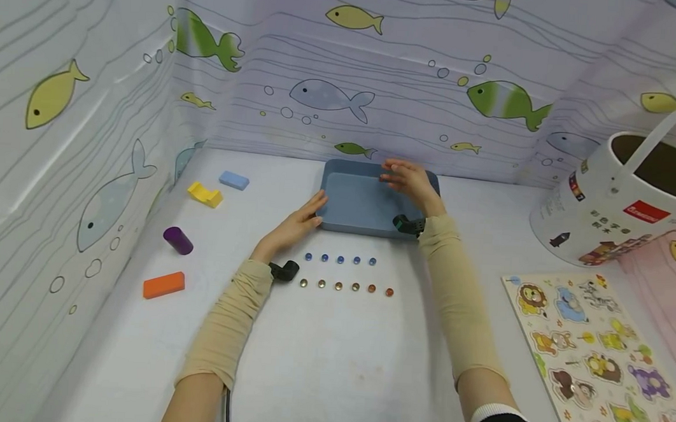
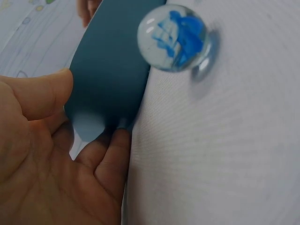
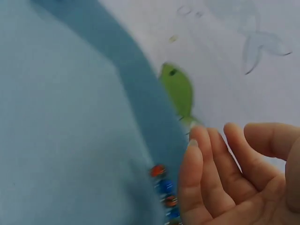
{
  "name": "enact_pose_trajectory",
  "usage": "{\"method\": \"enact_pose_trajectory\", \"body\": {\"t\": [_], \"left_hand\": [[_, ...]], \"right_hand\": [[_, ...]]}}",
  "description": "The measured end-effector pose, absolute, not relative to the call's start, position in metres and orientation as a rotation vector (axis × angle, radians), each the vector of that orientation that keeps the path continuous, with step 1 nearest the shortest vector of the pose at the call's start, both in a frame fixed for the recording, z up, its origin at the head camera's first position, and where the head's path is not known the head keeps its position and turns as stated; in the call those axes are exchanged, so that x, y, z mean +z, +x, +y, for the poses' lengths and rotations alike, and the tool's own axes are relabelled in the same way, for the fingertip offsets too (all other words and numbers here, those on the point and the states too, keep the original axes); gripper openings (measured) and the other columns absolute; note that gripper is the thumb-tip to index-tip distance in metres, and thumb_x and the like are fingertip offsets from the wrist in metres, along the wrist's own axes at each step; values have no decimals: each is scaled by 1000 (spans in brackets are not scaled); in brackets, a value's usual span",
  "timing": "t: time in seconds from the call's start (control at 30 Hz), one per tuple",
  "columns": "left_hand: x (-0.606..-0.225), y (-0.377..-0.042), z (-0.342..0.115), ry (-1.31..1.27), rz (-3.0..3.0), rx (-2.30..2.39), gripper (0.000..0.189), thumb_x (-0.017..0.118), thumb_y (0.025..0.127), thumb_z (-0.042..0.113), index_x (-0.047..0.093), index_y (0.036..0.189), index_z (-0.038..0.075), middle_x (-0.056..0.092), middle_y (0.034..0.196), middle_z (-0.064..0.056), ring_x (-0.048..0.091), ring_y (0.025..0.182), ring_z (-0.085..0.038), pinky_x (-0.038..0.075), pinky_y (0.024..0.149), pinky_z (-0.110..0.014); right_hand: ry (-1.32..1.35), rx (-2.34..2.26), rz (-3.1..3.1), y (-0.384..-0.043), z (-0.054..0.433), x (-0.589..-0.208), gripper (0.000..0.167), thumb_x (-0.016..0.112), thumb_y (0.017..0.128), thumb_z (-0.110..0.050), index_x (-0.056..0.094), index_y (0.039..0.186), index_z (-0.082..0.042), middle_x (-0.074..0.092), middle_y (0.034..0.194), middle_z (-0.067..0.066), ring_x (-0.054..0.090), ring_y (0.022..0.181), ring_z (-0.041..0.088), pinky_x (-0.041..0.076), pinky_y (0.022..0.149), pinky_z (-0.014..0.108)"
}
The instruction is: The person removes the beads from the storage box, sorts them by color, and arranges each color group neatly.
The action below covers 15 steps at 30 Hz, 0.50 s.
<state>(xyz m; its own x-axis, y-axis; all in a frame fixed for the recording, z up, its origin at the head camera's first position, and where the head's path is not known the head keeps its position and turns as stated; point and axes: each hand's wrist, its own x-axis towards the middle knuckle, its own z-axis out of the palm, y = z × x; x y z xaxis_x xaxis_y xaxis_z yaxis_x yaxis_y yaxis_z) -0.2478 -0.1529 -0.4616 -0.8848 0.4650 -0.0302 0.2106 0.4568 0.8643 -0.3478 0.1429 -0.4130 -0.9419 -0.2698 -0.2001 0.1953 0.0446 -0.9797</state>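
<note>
Blue tray [image 1: 361,202] at rear of counter [image 1: 335,370], near curtain [image 1: 403,61]; line of marbles [image 3: 169,201] inside, along far wall. Against tray's left edge, left hand [image 1: 291,230], fingers extended and grasping nothing. Over tray's right part, right hand [image 1: 413,184], fingers loosely bent, released. In front, two rows of marbles [image 1: 339,286]; at left, four blocks [image 1: 181,242]; at right, bucket [image 1: 590,211] and puzzle board [image 1: 588,361].
</note>
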Motion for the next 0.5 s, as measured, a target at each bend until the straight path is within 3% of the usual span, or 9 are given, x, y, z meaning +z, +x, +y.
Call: {"method": "enact_pose_trajectory", "body": {"t": [0.23,0.5], "left_hand": [[-461,-246,-151,616,2445,1388,56,40,105,16,17,155,7,-1,165,-5,1,152,-29,6,125,-48],[-463,-247,-152,592,2475,1372,56,40,105,19,18,155,10,0,165,-2,2,153,-26,7,125,-46]], "right_hand": [[73,-1852,2093,-361,137,-436,42,42,104,-15,45,144,-4,47,147,18,61,116,21,55,80,20],[24,-1744,2246,-360,130,-439,40,45,103,-17,49,141,-5,53,141,18,59,121,30,56,88,27]]}}
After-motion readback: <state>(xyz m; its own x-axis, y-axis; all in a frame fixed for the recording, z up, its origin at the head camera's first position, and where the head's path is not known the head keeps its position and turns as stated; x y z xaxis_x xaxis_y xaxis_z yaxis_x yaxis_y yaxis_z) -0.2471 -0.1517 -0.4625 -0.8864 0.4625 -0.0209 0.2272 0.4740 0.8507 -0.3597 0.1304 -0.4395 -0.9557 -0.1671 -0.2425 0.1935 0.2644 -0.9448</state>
